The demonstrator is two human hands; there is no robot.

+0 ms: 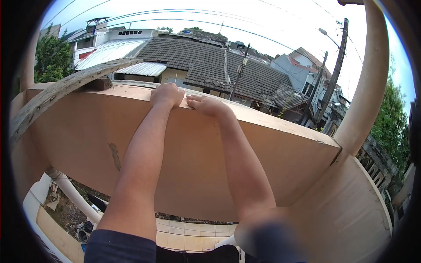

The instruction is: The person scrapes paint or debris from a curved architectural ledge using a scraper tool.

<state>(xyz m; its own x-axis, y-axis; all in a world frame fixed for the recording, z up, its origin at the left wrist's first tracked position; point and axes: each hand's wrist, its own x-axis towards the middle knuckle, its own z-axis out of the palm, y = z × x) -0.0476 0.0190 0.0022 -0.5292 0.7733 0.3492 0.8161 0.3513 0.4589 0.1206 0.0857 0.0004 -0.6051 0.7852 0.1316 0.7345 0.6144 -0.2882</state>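
My left hand (167, 94) rests on top of the peach-coloured parapet wall (188, 153), its fingers curled into a fist. What it holds, if anything, is hidden. Just right of it, my right hand (207, 105) lies on the wall's top edge with its fingers stretched toward the left hand. Nothing shows in the right hand. Both arms reach forward over the wall's inner face.
A weathered wooden plank (66, 90) slants at the left, by a dark block (101, 83) on the wall top. A round column (366, 74) rises at the right. Tiled roofs (180, 57) and utility poles (335, 65) stand beyond. Floor tiles (188, 232) show below.
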